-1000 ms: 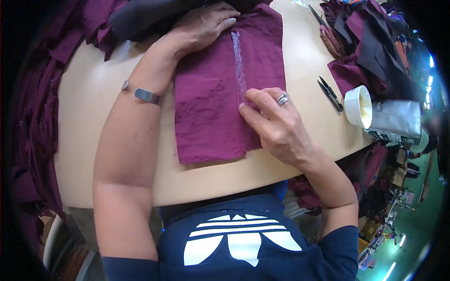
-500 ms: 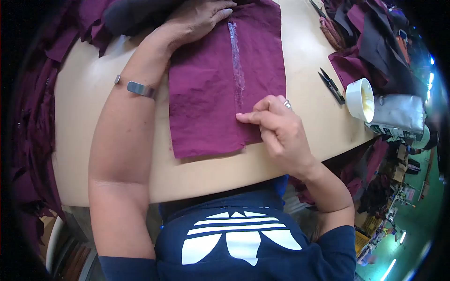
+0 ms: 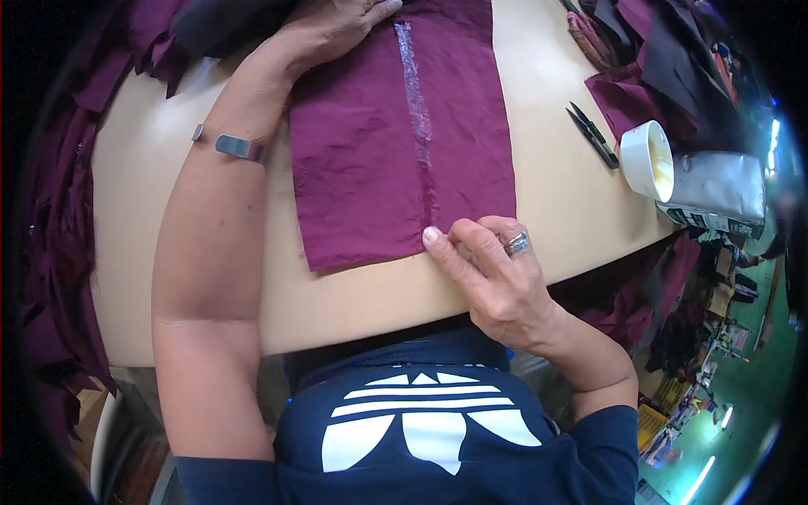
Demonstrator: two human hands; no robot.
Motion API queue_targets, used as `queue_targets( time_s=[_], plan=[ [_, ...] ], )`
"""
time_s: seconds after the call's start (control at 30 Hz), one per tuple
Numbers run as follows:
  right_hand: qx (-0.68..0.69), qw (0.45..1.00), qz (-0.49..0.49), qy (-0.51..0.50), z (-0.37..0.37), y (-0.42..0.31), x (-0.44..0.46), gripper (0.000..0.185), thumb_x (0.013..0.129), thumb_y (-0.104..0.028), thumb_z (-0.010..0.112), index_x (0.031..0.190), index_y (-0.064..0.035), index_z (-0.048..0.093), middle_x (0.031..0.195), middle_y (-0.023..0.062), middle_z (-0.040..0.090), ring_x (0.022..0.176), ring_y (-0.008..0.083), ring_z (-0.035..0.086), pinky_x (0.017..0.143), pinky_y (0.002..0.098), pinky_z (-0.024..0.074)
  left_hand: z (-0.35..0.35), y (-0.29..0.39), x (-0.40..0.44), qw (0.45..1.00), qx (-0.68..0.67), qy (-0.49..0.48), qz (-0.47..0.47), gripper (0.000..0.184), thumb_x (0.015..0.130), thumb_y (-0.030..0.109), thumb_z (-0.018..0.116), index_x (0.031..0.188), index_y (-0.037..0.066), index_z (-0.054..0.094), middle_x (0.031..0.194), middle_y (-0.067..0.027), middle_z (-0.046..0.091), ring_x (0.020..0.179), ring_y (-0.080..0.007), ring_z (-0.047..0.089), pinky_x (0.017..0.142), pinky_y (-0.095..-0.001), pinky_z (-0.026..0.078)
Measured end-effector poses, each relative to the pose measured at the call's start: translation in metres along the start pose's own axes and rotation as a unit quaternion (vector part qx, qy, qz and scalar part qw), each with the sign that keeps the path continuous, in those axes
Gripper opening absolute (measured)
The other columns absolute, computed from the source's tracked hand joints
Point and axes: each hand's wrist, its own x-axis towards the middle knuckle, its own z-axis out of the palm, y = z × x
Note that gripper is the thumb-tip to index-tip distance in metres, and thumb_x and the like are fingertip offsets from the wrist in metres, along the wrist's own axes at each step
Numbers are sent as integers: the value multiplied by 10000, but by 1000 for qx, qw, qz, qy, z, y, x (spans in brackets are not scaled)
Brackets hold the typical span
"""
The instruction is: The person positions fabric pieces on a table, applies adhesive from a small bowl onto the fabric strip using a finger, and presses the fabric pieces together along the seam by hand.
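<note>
A maroon cloth [image 3: 353, 160] lies on the pale table, with a shiny, whitish strip [image 3: 414, 93] running down its middle. My left hand [image 3: 341, 29] rests on the cloth's top left part, fingers stretched out and partly cut off by the frame's upper edge. At the lower edge, below the strip, my right hand [image 3: 497, 273] has its fingers curled and its thumb tip pressed on the cloth. The cloth's lower right corner is hidden by this hand.
Black thread snips [image 3: 593, 135] lie right of the cloth, near a white cup [image 3: 646, 160] with yellowish contents and a silver packet [image 3: 715, 187]. Maroon and dark fabric pieces [image 3: 686, 63] lie at the upper right. More maroon fabric [image 3: 59, 219] hangs at the left.
My right hand has moved down along the strip to the cloth's lower edge. My left hand and the cloth's top have shifted up and left in view.
</note>
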Motion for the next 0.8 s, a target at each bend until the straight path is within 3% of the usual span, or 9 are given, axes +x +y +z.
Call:
queue_targets(
  time_s=[0.03,0.17,0.27,0.37,0.47,0.5,0.53,0.6,0.8],
  plan=[
    [70,997,39,-19,-8,-4,4,418,668,71,566,1083,39,606,942,136,537,794,271,542,714,369,441,1,-1,0,1000,6,3,1,326,927,237,461,1145,24,577,1184,-142,557,1114,-313,515,953,-361,395],
    [183,977,105,11,-13,4,12,359,656,111,523,990,23,624,952,134,552,814,277,558,704,377,446,-1,-1,0,1000,9,-6,-3,333,931,246,455,1151,28,577,1192,-140,555,1117,-311,513,957,-356,392],
    [74,994,75,-31,-9,-4,8,381,637,137,512,975,7,632,993,143,557,861,281,560,736,377,456,0,-3,0,999,34,4,9,336,930,250,458,1154,30,577,1190,-132,560,1119,-300,515,959,-346,393],
    [231,965,103,-74,-24,9,3,390,658,105,529,1011,-19,640,1061,153,552,933,293,561,797,377,463,-1,-2,1,1000,29,-9,-5,340,930,253,461,1162,31,573,1194,-125,558,1131,-284,510,966,-340,389],
    [106,967,225,46,-69,37,-10,362,731,45,554,1069,-65,625,1118,166,560,1082,294,540,919,377,440,-3,2,0,1000,16,-4,-16,344,924,258,473,1161,33,581,1196,-131,566,1123,-287,522,956,-344,399],
    [45,967,243,62,-90,55,-16,345,740,20,590,1075,-57,619,1161,156,550,1089,302,535,931,384,430,13,-24,6,999,30,9,36,354,952,305,421,1198,100,572,1252,-63,543,1153,-259,511,980,-326,387],
    [-13,954,289,80,-107,72,-24,369,715,-39,650,1082,-67,619,1191,141,542,1110,309,515,952,398,409,11,-25,4,998,36,14,50,354,953,306,426,1210,106,565,1246,-64,546,1161,-255,508,986,-319,382],
    [-169,928,330,28,-133,109,-51,431,684,-151,717,1100,-88,624,1265,127,509,1177,323,470,980,414,387,12,-27,4,998,33,19,42,345,952,290,435,1206,99,568,1235,-62,552,1167,-249,504,990,-314,377],
    [-275,871,380,-148,-137,161,-89,645,585,-361,787,1165,-137,617,1442,127,331,1316,340,322,1038,432,340,12,-27,4,999,36,22,28,326,950,290,452,1193,118,586,1224,-54,559,1139,-242,526,969,-300,390]
  ],
)
